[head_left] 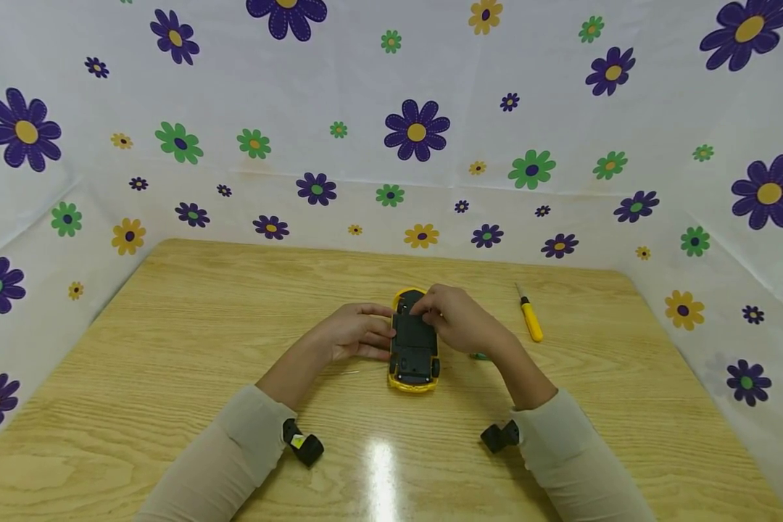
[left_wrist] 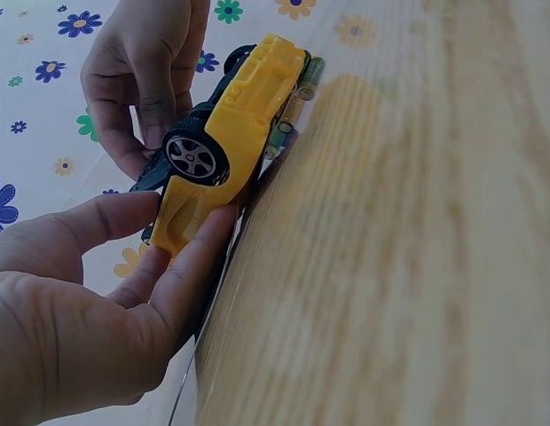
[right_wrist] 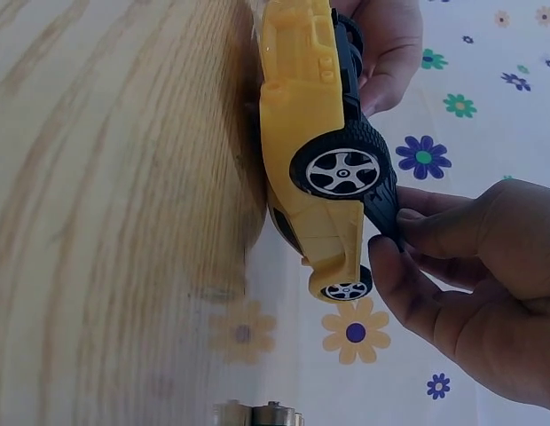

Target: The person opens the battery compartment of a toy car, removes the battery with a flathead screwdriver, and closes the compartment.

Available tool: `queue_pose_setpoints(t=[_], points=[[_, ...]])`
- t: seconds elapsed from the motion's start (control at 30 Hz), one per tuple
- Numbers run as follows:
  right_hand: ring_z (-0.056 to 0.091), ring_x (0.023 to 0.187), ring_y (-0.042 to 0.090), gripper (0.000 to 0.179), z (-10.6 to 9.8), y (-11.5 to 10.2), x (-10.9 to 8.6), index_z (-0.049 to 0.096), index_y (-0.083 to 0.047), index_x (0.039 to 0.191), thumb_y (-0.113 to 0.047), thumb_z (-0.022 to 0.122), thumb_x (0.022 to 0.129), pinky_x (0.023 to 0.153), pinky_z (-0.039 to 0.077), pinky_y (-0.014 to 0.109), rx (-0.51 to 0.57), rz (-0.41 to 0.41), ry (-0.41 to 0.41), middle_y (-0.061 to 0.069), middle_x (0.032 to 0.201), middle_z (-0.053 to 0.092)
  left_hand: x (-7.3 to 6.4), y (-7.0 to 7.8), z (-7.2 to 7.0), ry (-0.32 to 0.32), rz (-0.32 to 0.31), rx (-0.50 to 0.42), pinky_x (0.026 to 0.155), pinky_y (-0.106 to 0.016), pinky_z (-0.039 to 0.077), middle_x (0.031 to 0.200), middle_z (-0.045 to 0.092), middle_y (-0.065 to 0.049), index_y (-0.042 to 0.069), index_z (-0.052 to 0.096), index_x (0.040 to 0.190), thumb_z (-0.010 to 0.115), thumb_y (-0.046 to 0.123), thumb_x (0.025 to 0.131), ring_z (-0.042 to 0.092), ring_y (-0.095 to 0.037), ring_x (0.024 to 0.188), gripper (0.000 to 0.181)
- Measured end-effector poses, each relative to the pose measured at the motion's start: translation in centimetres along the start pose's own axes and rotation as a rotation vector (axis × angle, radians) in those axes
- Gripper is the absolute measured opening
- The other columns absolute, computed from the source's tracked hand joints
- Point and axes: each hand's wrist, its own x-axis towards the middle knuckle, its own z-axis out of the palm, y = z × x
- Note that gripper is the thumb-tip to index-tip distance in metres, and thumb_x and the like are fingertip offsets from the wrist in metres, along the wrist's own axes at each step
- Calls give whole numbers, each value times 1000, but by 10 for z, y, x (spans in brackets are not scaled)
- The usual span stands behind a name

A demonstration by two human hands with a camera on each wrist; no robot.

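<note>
A yellow toy car (head_left: 413, 387) lies upside down on the wooden table, its black underside facing up. My left hand (head_left: 360, 331) holds its left side, thumb near the underside and fingers along the yellow body, as the left wrist view shows. At the other side, my right hand (head_left: 460, 319) reaches over the underside. In the right wrist view, its thumb and fingers pinch the edge of a black panel (right_wrist: 381, 213), which slants out from the underside between the wheels.
A yellow-handled screwdriver (head_left: 531, 321) lies to the right, its tip pointing away. Batteries (left_wrist: 311, 78) lie on the table beside the car, partly hidden by my right arm in the head view. A small thin pale thing (head_left: 349, 373) lies left of the car. Flowered cloth (head_left: 339, 87) surrounds the table.
</note>
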Motion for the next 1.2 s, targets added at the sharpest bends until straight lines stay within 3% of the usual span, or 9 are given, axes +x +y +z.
queue_pose_setpoints(t=[0.3, 0.6, 0.87, 1.2], points=[[62, 94, 20, 23, 0, 0, 1, 74, 0, 116, 4, 59, 100, 82, 57, 36, 3, 15, -14, 9, 105, 66, 0, 1, 0, 2, -2, 4, 85, -47, 62, 114, 65, -19, 5, 53, 144, 64, -3, 95, 70, -27, 91, 51], [61, 92, 19, 27, 0, 1, 1, 72, 0, 123, -3, 70, 97, 80, 57, 34, 9, 44, -50, 10, 109, 66, 0, 2, 0, -9, -6, 0, 85, -46, 62, 117, 66, -20, 5, 53, 144, 65, -3, 95, 70, -26, 92, 51], [63, 96, 21, 25, 0, 1, 2, 71, -1, 120, -3, 73, 95, 83, 59, 36, 24, 74, -54, 9, 109, 67, 1, 1, 0, -9, -5, 1, 85, -46, 62, 116, 65, -19, 5, 53, 143, 65, -3, 95, 70, -27, 92, 51], [58, 89, 19, 23, 2, 3, 3, 73, -1, 118, -5, 73, 95, 77, 55, 33, -19, 52, -55, 8, 104, 63, 1, 1, 0, -6, -4, -3, 84, -45, 63, 112, 66, -18, 4, 53, 143, 66, -3, 94, 70, -25, 89, 50]])
